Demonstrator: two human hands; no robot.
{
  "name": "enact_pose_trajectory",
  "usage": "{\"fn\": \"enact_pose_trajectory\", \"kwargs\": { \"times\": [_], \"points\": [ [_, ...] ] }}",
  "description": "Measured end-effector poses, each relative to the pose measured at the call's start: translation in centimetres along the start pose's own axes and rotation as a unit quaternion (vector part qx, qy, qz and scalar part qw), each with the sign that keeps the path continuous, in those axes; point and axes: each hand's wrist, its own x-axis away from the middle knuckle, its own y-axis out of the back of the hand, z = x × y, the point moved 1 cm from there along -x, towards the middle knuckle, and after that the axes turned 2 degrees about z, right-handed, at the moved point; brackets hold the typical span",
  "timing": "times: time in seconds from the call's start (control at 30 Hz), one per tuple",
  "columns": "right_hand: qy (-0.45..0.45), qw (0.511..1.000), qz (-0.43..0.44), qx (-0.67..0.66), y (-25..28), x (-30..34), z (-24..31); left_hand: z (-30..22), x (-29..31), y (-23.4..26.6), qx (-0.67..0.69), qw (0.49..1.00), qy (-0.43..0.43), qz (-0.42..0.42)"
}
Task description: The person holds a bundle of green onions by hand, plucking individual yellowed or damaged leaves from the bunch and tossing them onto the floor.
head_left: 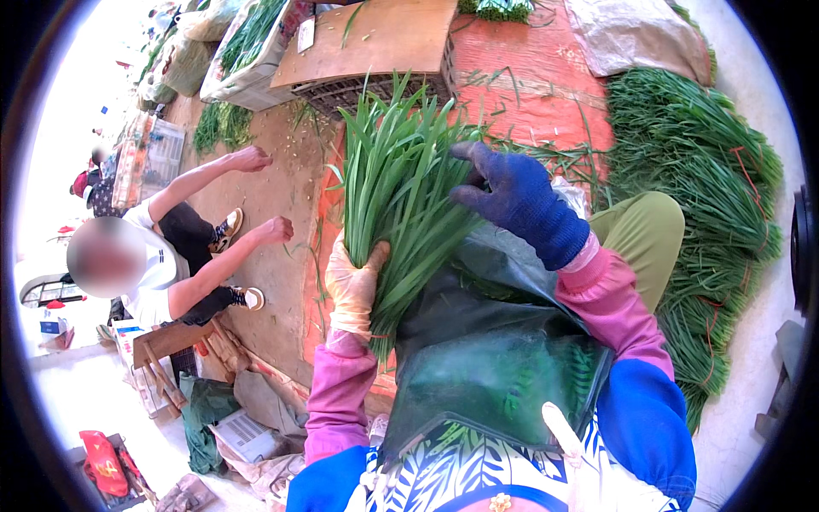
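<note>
The left hand (352,286), in a pale glove, is closed around a bunch of garlic chives (401,188), its thumb across the front of the leaves. The right hand (514,196), in a dark blue knit glove, is partly spread, thumb and forefinger apart at the right edge of the bunch; whether the fingertips touch the leaves I cannot tell, and no leaf shows clearly in its grip. The bunch stands between the hands, broad leaf tips fanning out above them and the other end reaching below the left hand.

Below the right hand, a dark green apron (503,367) covers the lap. Right of that hand is a long heap of greens (682,162) with red ties around some bundles. Beyond both hands, a wooden board (384,38) rests on a dark plastic crate (439,83), beside a red mat (533,85). Well left of the left hand sits a co-worker (166,277) in a white shirt, forearms stretched forward.
</note>
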Motion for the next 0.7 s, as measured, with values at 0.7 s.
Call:
{"fn": "enact_pose_trajectory", "kwargs": {
  "times": [0.7],
  "points": [
    [0.081,0.993,0.033,0.079,0.5,-0.7,-4.6,-1.3,1.5,-1.3,-0.259,0.962,-0.081,-0.025]
  ]
}}
